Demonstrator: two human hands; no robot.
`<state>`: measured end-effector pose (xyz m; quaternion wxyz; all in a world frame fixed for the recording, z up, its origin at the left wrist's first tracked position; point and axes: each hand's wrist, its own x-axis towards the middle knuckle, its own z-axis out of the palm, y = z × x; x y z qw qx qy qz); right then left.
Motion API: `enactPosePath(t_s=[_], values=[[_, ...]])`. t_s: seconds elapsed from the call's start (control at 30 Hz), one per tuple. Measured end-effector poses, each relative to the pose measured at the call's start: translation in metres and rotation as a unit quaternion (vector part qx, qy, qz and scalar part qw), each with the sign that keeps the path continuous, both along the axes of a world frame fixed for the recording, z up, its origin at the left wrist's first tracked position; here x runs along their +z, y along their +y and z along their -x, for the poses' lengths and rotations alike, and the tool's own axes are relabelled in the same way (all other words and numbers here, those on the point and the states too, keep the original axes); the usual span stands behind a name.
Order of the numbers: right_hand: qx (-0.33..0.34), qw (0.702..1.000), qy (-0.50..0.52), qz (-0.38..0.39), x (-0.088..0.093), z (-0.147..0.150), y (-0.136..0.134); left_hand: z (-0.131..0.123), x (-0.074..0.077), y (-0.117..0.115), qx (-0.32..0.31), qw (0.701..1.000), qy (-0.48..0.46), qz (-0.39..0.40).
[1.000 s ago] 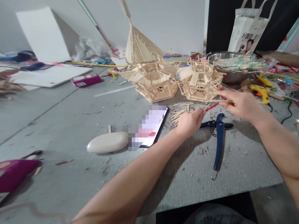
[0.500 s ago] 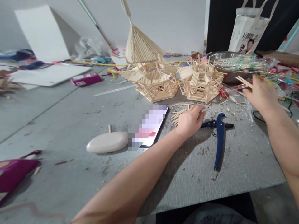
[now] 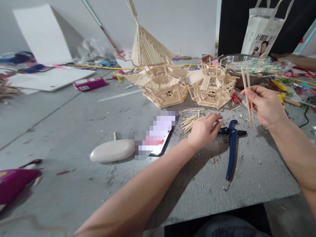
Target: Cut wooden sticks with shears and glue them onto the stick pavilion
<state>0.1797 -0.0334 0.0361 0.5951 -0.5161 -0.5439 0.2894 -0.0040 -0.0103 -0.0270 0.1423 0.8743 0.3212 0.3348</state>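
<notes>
Two slender, pale wooden sticks (image 3: 244, 78) stand nearly upright in the person's right hand (image 3: 269, 107), in front of the round, shiny metal bowl (image 3: 258, 80) and above the grey, textured tabletop (image 3: 261, 171). The thumb and fingers pinch them near the middle. Half a second ago that hand was farther to the right, the sticks slanting over the clutter; now it has come back leftward and tipped them up. This seems to leave the pair loose and bare, apart from the red wrapper scraps (image 3: 236, 98) beside the small, pale structure of wooden sticks (image 3: 205, 83).

The left hand (image 3: 204, 128) has shifted only slightly. Its fingers are loosely spread, with no stick seen in them, at one end of the dark blue, long-handled cutter (image 3: 231, 151); whether they touch it cannot be told. Just beside that hand lies a heap of short, pale wooden pieces (image 3: 188, 123), between it and the black-edged phone (image 3: 161, 149) with its lit screen.
</notes>
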Motion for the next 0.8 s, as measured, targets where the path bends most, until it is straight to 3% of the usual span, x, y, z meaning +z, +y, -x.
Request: enactPosePath(t_s=[0.33,0.53,0.67,0.8], values=[[0.022,0.998,0.023,0.047,-0.012,0.006,0.004,-0.004,0.011,-0.01,-0.079,0.989,0.009,0.127],[-0.013,0.998,-0.001,0.055,-0.009,-0.011,0.009,-0.003,0.009,-0.001,-0.007,0.988,-0.034,0.148],[-0.092,0.983,-0.124,0.103,-0.026,-0.044,0.028,-0.001,0.007,0.005,0.049,0.984,-0.079,0.153],[-0.135,0.91,-0.354,0.17,-0.044,-0.065,0.042,0.002,0.007,0.009,0.064,0.981,-0.082,0.166]])
